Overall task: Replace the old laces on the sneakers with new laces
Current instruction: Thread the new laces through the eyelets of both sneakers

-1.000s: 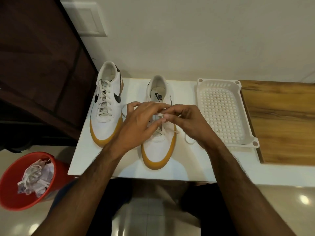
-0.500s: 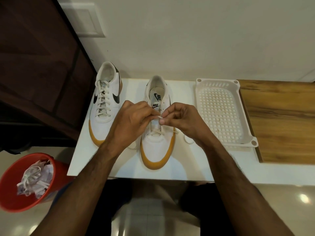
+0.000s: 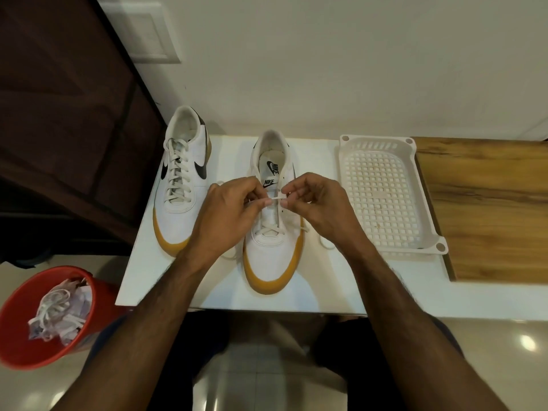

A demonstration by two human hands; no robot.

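Hands meet over the right sneaker: the left hand and the right hand each pinch the white lace between thumb and fingertips, a short stretch of it held level between them just above the tongue. Only the lowest eyelets of this sneaker are threaded, with one cross near the toe; loose lace trails onto the surface on both sides of the shoe. The sneaker stands toe toward the near edge, heel toward the wall, its tan sole showing around the toe. The left sneaker sits just beside the left hand, fully laced, black swoosh on its side, pointing the same way. A white tray with a grid floor lies to the right of the right hand, apart from the shoe. A wooden top lies beyond it. On the floor at near left stands a red bucket holding crumpled laces and paper.
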